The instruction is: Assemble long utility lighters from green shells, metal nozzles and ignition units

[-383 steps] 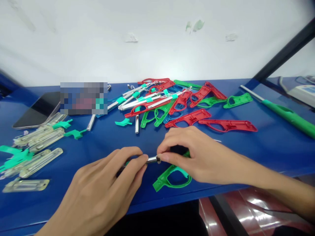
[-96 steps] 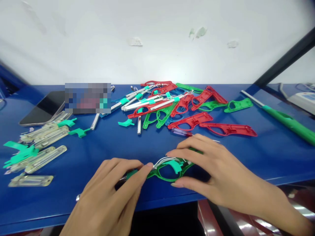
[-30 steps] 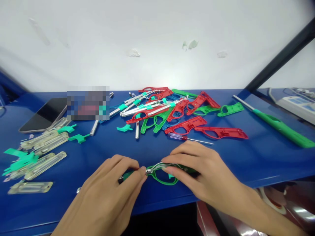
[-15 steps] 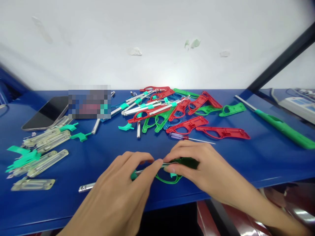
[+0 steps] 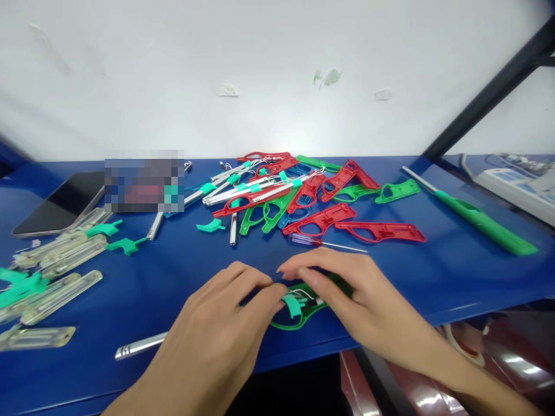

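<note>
A green lighter handle half (image 5: 299, 322) lies near the table's front edge between my hands, with white wires and a teal trigger (image 5: 295, 304) in it. My left hand (image 5: 217, 323) is closed on the handle half's left end, where a silver lighter tube (image 5: 141, 345) sticks out to the left beneath the hand. My right hand (image 5: 347, 283) arches over the handle half's right end. Its index finger and thumb are raised above the wires with nothing visible between them; its other fingers are hidden.
Behind my hands lie a screwdriver (image 5: 306, 240), red handle halves (image 5: 381, 231) and several silver tubes (image 5: 277, 192). Clear fuel tanks (image 5: 65, 297) and teal triggers (image 5: 125, 245) are at left, near a phone (image 5: 65, 199). An assembled green lighter (image 5: 485, 222) lies at right.
My right fingertips have lifted from the wires, uncovering the wires and teal trigger. My left hand keeps its hold. The view has shifted slightly to the right.
</note>
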Demonstrator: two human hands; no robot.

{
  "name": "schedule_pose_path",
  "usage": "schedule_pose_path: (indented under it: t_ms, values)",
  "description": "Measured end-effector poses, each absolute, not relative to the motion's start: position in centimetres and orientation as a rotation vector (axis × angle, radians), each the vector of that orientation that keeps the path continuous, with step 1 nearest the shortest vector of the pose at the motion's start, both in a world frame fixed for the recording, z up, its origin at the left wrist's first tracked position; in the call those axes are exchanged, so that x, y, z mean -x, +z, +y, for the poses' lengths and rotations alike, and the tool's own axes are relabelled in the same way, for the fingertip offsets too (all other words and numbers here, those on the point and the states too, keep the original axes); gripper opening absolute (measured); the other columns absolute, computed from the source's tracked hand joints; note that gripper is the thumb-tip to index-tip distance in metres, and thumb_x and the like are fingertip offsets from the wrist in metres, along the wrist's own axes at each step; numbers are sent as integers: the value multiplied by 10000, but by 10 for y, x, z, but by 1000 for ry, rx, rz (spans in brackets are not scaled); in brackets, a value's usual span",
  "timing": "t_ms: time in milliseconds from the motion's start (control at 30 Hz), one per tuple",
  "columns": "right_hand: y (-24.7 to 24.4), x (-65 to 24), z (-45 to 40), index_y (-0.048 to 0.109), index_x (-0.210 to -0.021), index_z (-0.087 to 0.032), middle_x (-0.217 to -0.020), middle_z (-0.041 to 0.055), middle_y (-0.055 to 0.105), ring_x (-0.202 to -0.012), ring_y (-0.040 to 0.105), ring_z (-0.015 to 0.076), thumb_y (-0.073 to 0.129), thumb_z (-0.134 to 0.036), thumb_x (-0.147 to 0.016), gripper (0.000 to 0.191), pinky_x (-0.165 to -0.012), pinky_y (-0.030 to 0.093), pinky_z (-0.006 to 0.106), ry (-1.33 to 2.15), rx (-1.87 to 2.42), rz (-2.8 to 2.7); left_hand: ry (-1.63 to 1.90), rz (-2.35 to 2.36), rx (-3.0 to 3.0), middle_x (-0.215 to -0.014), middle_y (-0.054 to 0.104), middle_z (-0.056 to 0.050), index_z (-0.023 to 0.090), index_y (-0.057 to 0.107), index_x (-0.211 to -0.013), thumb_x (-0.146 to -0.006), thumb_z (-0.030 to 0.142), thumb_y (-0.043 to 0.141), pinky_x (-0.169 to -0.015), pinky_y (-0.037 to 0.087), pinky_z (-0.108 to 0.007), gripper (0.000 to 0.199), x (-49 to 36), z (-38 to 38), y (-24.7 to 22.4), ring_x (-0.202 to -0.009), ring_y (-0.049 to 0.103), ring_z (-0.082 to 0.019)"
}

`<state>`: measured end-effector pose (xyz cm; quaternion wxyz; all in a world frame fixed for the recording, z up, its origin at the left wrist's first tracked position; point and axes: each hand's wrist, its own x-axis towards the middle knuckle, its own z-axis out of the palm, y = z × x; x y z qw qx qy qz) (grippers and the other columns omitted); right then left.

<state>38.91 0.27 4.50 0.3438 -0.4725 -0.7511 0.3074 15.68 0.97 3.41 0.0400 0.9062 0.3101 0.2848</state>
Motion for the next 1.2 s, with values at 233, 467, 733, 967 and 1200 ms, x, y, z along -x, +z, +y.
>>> schedule_pose_path:
  t_ms: [233, 467, 733, 967, 1200]
  values:
    - [52, -419, -13, 675, -1301, -423, -1330, -60, 692, -1226, 650, 167, 779, -425, -962, 354, -1074, 506, 295, 689, 1320, -2183, 829, 918, -2835, -1016, 726, -47, 184, 723, -1158, -994, 86, 490, -780, 564, -364, 302, -157, 7, 34, -890, 651, -206]
    - [40, -427, -12, 710, -1196, -412, -1184, -74, 738, -1121, 676, 140, 726, -394, -1014, 184, -981, 529, 247, 808, 1303, -2146, 822, 905, -2890, -1014, 704, -86, 169, 688, -1156, -965, 78, 408, -719, 520, -364, 351, -162, 5, 36, -866, 613, -231]
    - [37, -426, -11, 744, -1137, -357, -1132, -51, 762, -1065, 699, 149, 772, -387, -981, 162, -939, 541, 253, 884, 1296, -2070, 641, 887, -2948, -1013, 707, -56, 229, 638, -1130, -855, 27, 461, -642, 503, -357, 384, -162, 6, 42, -802, 632, -235]
    - [38, -424, -11, 757, -1126, -343, -1102, -35, 777, -1033, 711, 170, 786, -372, -966, 165, -911, 557, 277, 877, 1318, -2048, 632, 739, -3161, -852, 736, -25, 226, 671, -910, -1046, 78, 341, -565, 465, -349, 387, -169, 15, 55, -703, 671, -214]
    - [39, -424, -11, 751, -1096, -333, -1084, -52, 781, -1024, 704, 150, 787, -367, -967, 138, -918, 549, 255, 886, 1318, -2038, 710, 678, -3181, -825, 754, -33, 207, 723, -903, -1056, 71, 308, -526, 417, -361, 463, -171, 20, 56, -661, 661, -210]
